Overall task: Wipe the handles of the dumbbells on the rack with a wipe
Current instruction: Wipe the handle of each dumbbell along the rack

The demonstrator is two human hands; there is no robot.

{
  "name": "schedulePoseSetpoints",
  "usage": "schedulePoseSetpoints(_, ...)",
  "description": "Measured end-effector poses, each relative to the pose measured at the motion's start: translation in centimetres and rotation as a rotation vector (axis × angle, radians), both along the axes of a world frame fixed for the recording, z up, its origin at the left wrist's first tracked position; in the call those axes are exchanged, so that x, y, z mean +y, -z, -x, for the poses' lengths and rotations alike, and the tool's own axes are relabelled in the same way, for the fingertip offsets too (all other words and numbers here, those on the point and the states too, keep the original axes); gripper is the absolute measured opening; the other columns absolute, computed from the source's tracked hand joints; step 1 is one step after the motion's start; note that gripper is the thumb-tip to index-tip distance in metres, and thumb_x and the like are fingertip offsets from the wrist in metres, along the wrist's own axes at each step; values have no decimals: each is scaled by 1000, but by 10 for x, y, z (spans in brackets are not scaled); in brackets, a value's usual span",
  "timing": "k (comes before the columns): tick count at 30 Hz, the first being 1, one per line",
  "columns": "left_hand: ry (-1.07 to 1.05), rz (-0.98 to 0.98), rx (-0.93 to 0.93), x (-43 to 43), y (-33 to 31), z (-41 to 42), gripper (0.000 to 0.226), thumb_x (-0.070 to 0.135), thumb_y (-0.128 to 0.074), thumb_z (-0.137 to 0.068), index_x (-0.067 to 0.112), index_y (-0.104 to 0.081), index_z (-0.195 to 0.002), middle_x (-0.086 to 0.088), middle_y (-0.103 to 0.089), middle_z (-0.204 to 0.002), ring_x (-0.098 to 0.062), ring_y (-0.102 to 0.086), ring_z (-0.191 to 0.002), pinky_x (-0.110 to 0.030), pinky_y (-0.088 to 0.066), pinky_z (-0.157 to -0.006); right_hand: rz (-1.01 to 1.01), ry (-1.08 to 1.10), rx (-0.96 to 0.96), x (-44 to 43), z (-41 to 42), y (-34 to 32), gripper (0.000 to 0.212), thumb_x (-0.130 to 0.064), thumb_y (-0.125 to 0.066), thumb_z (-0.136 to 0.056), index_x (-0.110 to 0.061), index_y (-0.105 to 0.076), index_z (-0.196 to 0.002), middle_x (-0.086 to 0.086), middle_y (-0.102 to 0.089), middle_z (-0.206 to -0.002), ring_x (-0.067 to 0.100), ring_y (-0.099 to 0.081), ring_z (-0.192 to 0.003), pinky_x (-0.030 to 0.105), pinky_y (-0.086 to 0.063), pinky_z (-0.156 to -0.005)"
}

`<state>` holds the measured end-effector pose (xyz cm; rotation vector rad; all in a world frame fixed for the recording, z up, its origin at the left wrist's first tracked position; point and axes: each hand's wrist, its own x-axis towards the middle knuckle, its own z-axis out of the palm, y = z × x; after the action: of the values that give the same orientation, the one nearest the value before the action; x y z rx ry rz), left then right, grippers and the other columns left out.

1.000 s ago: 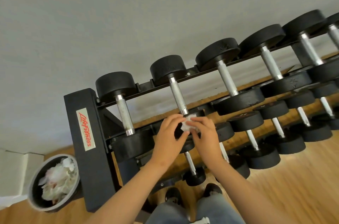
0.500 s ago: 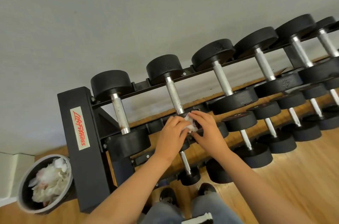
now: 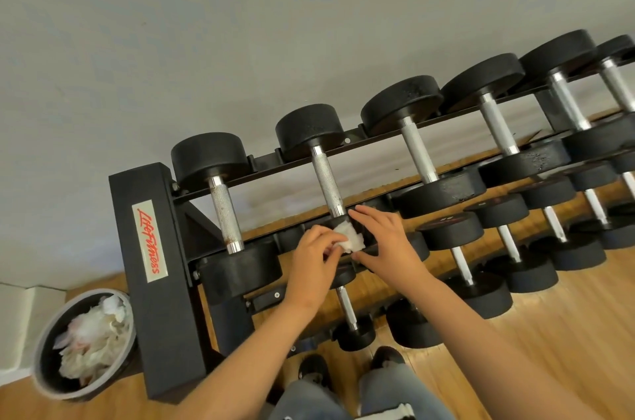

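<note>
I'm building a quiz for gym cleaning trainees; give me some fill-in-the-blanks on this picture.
The left hand pinches a white ____. The bin stands on the floor at the rack's ____ end. The lettering on the rack's label is ____.
Missing words: wipe; left; red.

Both forearms reach forward; left hand (image 3: 314, 259) pinches the wipe (image 3: 350, 239), right hand (image 3: 386, 242) spread beside it.
</note>
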<state>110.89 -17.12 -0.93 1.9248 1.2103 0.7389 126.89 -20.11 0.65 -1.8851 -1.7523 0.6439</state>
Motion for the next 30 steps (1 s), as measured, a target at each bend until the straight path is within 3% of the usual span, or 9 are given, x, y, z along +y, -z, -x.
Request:
schedulePoseSetpoints(10,-224,109,-136,-9,4,-1,18,9,-65,-90,21,-67,-103,16,-56,-97,0,-57,-88,-12,-48,-77,4,41,-10,0,5,-3,72,-14,-74,-82,-26,-40,-144,-9,-39,-147,12,-23,-136,17,-16,-106)
schedulePoseSetpoints(18,-123,117,-106,2,7,10,18,5,-68,-87,20,-69,-97,11,-58,-96,1,-57,-88,-12,-48,-80,21,59,-49,2,7,-4,72,-14,-75,-81,-25,-41,-143,-6,-39,-146,14,-22,-135,20,-17,-106)
schedulePoseSetpoints(25,-440,260,-254,-9,14,-3,13,13,-67,-89,24,-65,-97,7,-64,-98,3,-59,-86,-5,-45,-73,30,61,-179,3,18,-6,76,-22,-77,-78,-28,-39,-144,-3,-34,-148,23,-22,-136,34,-33,-109)
schedulePoseSetpoints(28,-442,298,-231,-18,22,-2,11,14,-66,-89,21,-66,-98,6,-66,-99,-2,-59,-89,-12,-47,-76,26,54,-226,6,19,-7,75,-30,-78,-78,-30,-41,-143,-1,-35,-147,24,-26,-133,35,-32,-109)
schedulePoseSetpoints(30,-424,305,-215,-10,21,0,11,13,-66,-90,19,-67,-99,7,-65,-98,-2,-59,-89,-9,-45,-73,22,51,-230,6,18,-5,75,-31,-78,-77,-30,-41,-142,-1,-35,-146,25,-26,-133,36,-32,-110)
